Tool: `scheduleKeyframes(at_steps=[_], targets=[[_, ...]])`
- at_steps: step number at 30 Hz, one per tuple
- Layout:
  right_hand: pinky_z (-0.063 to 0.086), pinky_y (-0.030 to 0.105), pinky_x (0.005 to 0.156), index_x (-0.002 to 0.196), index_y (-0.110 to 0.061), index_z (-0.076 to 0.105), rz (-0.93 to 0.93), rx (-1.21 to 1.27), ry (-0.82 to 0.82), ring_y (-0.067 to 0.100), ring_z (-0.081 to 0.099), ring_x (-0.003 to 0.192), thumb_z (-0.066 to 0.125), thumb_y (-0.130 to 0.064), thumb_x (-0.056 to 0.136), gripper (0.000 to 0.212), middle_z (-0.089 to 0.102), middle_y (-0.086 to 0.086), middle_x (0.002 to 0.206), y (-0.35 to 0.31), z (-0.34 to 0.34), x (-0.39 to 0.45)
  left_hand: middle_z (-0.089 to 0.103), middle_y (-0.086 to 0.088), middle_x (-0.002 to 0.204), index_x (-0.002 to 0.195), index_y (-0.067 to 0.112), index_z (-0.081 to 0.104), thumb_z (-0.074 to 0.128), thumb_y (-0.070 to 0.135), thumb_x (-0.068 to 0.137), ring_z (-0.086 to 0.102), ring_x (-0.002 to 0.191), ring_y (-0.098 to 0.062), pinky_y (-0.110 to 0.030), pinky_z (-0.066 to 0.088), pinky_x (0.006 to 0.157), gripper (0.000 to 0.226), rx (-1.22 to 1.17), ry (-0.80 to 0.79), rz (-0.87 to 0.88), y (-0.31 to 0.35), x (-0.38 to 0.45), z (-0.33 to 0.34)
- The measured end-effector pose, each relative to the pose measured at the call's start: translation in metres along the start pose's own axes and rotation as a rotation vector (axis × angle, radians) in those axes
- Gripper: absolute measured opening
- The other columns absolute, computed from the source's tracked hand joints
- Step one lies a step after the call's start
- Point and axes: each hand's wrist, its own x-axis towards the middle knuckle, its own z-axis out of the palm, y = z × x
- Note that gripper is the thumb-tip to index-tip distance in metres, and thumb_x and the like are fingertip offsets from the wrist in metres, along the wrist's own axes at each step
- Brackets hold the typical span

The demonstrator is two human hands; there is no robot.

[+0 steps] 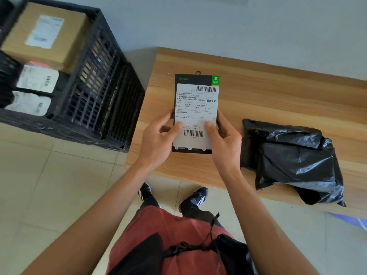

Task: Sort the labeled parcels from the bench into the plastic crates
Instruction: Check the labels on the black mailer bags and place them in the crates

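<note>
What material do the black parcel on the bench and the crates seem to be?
The black parcel: thin glossy plastic film, judging by its wrinkles and shiny highlights. The crates: rigid matte black plastic, apparently moulded, with latticed walls.

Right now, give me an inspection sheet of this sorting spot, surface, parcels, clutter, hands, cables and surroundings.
Surface: wooden bench, light wood grain, mostly bare.
Job's things: flat black parcel with a white shipping label, held up over the bench; black poly bag parcel lying on the bench to the right, no label showing; black plastic crates on the floor to the left, holding a cardboard box and labelled white parcels.
Clutter: nothing seen.
Grippers: left hand and right hand each grip a side edge of the flat black parcel, thumbs on the label.
Cables: nothing seen.
Surroundings: pale tiled floor, plain wall behind the bench.
</note>
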Motion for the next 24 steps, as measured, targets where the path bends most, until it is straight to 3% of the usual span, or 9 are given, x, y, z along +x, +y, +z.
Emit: scheduleKeyframes(at_steps=[3, 7, 10, 15, 18, 24], targets=[[0.063, 0.032, 0.084, 0.144, -0.026, 0.062, 0.035, -0.038, -0.085, 0.01, 0.074, 0.108, 0.061, -0.015, 0.105, 0.041, 0.076, -0.013, 0.122, -0.003, 0.029, 0.0, 0.067, 0.013, 0.134, 0.144, 0.033, 0.061, 0.063, 0.035, 0.102, 0.07, 0.111, -0.014, -0.042, 0.062, 0.09, 0.041, 0.026, 0.082, -0.015, -0.016, -0.007, -0.032], [0.063, 0.032, 0.085, 0.132, -0.032, 0.067, 0.051, -0.053, -0.197, 0.009, 0.075, 0.105, 0.062, -0.009, 0.104, 0.037, 0.077, -0.017, 0.115, -0.005, 0.086, -0.007, 0.064, 0.011, 0.129, 0.146, 0.032, 0.059, 0.065, 0.033, 0.101, 0.071, 0.106, -0.012, -0.038, 0.063, 0.087, 0.045, 0.004, 0.184, -0.054, -0.039, -0.022, -0.089], [0.062, 0.03, 0.087, 0.135, -0.029, 0.066, 0.07, -0.053, -0.271, 0.007, 0.074, 0.107, 0.061, -0.006, 0.103, 0.039, 0.077, -0.016, 0.118, -0.005, 0.137, -0.017, 0.063, 0.008, 0.13, 0.15, 0.025, 0.055, 0.064, 0.028, 0.103, 0.068, 0.108, -0.008, -0.027, 0.062, 0.084, 0.048, 0.01, 0.251, -0.062, -0.055, -0.034, -0.138], [0.06, 0.042, 0.098, 0.136, -0.027, 0.067, 0.119, -0.117, -0.366, 0.009, 0.073, 0.111, 0.064, -0.011, 0.103, 0.037, 0.076, -0.016, 0.12, -0.005, 0.219, -0.031, 0.061, 0.014, 0.125, 0.146, 0.028, 0.06, 0.062, 0.032, 0.103, 0.065, 0.106, -0.002, -0.019, 0.058, 0.081, 0.043, 0.039, 0.338, -0.051, -0.08, -0.056, -0.22], [0.061, 0.034, 0.096, 0.13, -0.033, 0.068, 0.102, -0.124, -0.416, 0.007, 0.073, 0.11, 0.063, -0.007, 0.102, 0.038, 0.077, -0.017, 0.116, -0.008, 0.271, -0.045, 0.062, 0.012, 0.124, 0.144, 0.029, 0.061, 0.063, 0.028, 0.103, 0.064, 0.103, 0.003, -0.014, 0.055, 0.08, 0.041, 0.018, 0.41, -0.065, -0.096, -0.068, -0.269], [0.061, 0.028, 0.089, 0.138, -0.026, 0.066, 0.05, -0.171, -0.552, 0.006, 0.073, 0.11, 0.061, -0.006, 0.103, 0.041, 0.076, -0.017, 0.118, -0.012, 0.367, -0.074, 0.065, 0.013, 0.125, 0.144, 0.033, 0.061, 0.062, 0.027, 0.103, 0.063, 0.104, 0.004, -0.021, 0.057, 0.086, 0.041, -0.038, 0.55, -0.109, -0.119, -0.1, -0.355]])
